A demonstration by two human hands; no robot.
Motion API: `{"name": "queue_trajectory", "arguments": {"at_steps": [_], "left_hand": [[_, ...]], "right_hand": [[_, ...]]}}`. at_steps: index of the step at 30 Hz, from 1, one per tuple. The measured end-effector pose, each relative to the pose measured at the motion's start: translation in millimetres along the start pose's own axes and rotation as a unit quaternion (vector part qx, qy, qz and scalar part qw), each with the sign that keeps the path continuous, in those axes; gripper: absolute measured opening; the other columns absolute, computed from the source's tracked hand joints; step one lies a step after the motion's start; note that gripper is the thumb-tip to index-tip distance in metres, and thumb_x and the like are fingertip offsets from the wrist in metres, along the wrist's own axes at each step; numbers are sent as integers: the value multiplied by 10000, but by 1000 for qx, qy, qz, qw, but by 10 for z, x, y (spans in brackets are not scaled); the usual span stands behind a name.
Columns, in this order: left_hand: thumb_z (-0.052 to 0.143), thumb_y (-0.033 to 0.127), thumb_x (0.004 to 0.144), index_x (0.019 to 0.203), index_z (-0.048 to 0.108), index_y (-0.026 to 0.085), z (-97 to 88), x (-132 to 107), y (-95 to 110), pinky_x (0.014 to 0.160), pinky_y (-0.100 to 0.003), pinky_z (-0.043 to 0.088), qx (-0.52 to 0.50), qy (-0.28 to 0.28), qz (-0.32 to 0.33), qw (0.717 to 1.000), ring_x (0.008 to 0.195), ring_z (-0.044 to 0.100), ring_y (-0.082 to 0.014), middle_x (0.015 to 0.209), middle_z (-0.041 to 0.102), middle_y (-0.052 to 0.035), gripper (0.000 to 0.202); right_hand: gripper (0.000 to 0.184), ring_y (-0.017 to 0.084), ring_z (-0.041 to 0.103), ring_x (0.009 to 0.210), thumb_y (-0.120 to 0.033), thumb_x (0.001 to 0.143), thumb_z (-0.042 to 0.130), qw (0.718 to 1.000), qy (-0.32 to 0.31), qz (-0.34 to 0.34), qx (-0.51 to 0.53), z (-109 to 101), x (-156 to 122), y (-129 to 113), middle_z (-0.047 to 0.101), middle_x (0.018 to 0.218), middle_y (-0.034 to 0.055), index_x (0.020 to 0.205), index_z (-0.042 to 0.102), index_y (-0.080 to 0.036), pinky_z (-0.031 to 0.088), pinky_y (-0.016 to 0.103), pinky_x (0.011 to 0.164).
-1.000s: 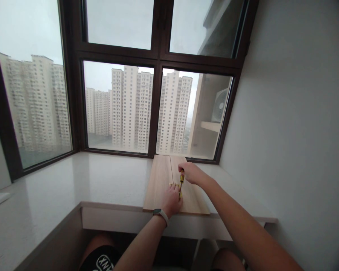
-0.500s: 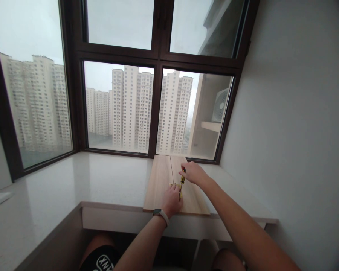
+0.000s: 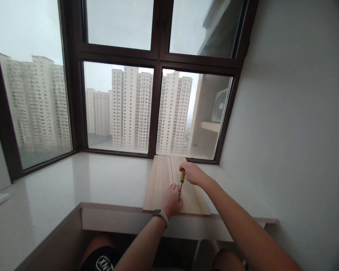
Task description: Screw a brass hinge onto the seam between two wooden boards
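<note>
Because the left hand [image 3: 172,198] covers much of it, only edges of the yellow metal piece [image 3: 180,195] show, lying by the dark seam on the near half of the wooden boards [image 3: 158,182]. The left fingers are bent and laid down over it, probably to stop it from sliding; whether they also pinch it cannot be told. Just right of them stands a screwdriver [image 3: 182,176] with a yellow and black handle, its shaft running down, slightly tilted, to the metal piece. The tip is too small to make out. The right hand [image 3: 192,173] has its fingers closed around the top of that handle from the far right, a hold that seems suited to turning it while the left hand steadies the work below.

The boards lie flat, side by side, across the pale sill [image 3: 113,180], which gives them firm backing; their far ends reach the dark window frame [image 3: 155,113]. On the left wrist is a watch [image 3: 157,212] with a light band. A bare wall [image 3: 293,113] rises to the right.
</note>
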State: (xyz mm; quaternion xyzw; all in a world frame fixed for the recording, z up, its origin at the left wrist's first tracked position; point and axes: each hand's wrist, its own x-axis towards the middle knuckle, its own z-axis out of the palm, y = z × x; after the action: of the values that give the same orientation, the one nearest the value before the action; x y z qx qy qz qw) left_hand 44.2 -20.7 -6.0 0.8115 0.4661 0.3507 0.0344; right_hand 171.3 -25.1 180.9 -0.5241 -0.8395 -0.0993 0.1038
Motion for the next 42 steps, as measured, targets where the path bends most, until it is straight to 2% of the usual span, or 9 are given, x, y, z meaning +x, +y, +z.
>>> {"name": "queue_trajectory", "arguments": {"at_steps": [6, 9, 14, 19, 25, 30, 34, 39, 42], "left_hand": [[550, 243, 850, 1062, 574, 183, -6, -5, -10, 1000, -391, 393, -8, -13, -2, 1000, 1128, 507, -279, 1161, 590, -123, 222], [549, 245, 854, 1067, 569, 189, -12, 0, -4, 996, -386, 392, -8, -18, -14, 1000, 1132, 504, -275, 1171, 583, -120, 221], [537, 251, 879, 1064, 571, 199, -49, 8, 13, 1002, -384, 391, -3, -25, -14, 1000, 1144, 499, -271, 1188, 580, -115, 195], [525, 245, 896, 1067, 574, 199, -60, 9, 17, 1009, -386, 385, -2, -25, -16, 1000, 1160, 494, -271, 1188, 582, -114, 183], [522, 237, 900, 1077, 568, 196, -36, 9, 11, 1012, -383, 382, 1, -26, -13, 1000, 1145, 500, -264, 1188, 576, -114, 188], [527, 228, 894, 1081, 571, 190, -43, 4, 11, 1000, -374, 390, 2, -18, -3, 1000, 1126, 506, -260, 1166, 582, -109, 196], [498, 251, 933, 1086, 580, 197, -45, 13, 16, 992, -377, 393, 1, -17, 0, 1000, 1117, 509, -256, 1150, 587, -103, 182], [438, 271, 981, 1027, 609, 203, -3, 36, -13, 964, -374, 415, 2, -28, -11, 1000, 1096, 521, -244, 1148, 586, -102, 189], [429, 275, 981, 1025, 622, 210, 10, 50, -19, 968, -388, 425, 0, -30, -14, 999, 1095, 527, -250, 1139, 588, -100, 208]], "right_hand": [[256, 191, 641, 989, -72, 817, 648, 999, -12, 30, -10, -88, -7, -57, 711, 1066, 69, 1035, 687, -202, 417, 242, 788], [120, 200, 655, 976, -208, 873, 661, 997, -23, 65, -19, -105, -2, -70, 724, 1034, 96, 984, 698, -185, 425, 252, 781], [294, 237, 678, 950, -444, 896, 657, 994, -7, 104, -32, -78, -4, -53, 733, 993, 136, 944, 721, -161, 443, 287, 770], [123, 202, 674, 930, -262, 869, 682, 996, -11, 82, -14, -36, 21, -18, 740, 989, 92, 955, 726, -186, 434, 266, 755], [162, 186, 663, 952, -165, 819, 707, 998, -12, 57, 4, -45, 35, -33, 739, 1008, 61, 977, 718, -203, 429, 249, 778], [121, 201, 676, 965, -246, 868, 686, 996, -20, 86, -12, -70, 21, -55, 738, 1000, 93, 970, 718, -190, 441, 258, 786], [264, 239, 690, 941, -405, 896, 667, 992, -12, 116, -42, -75, -8, -55, 730, 998, 150, 959, 719, -155, 462, 290, 780], [295, 250, 679, 962, -427, 932, 626, 990, -15, 126, -63, -144, -68, -108, 713, 1015, 158, 992, 701, -148, 471, 302, 793], [285, 258, 612, 1094, -387, 908, 671, 987, 52, 123, -89, -253, -177, -315, 663, 1150, 144, 1104, 652, -181, 462, 296, 817]]}}
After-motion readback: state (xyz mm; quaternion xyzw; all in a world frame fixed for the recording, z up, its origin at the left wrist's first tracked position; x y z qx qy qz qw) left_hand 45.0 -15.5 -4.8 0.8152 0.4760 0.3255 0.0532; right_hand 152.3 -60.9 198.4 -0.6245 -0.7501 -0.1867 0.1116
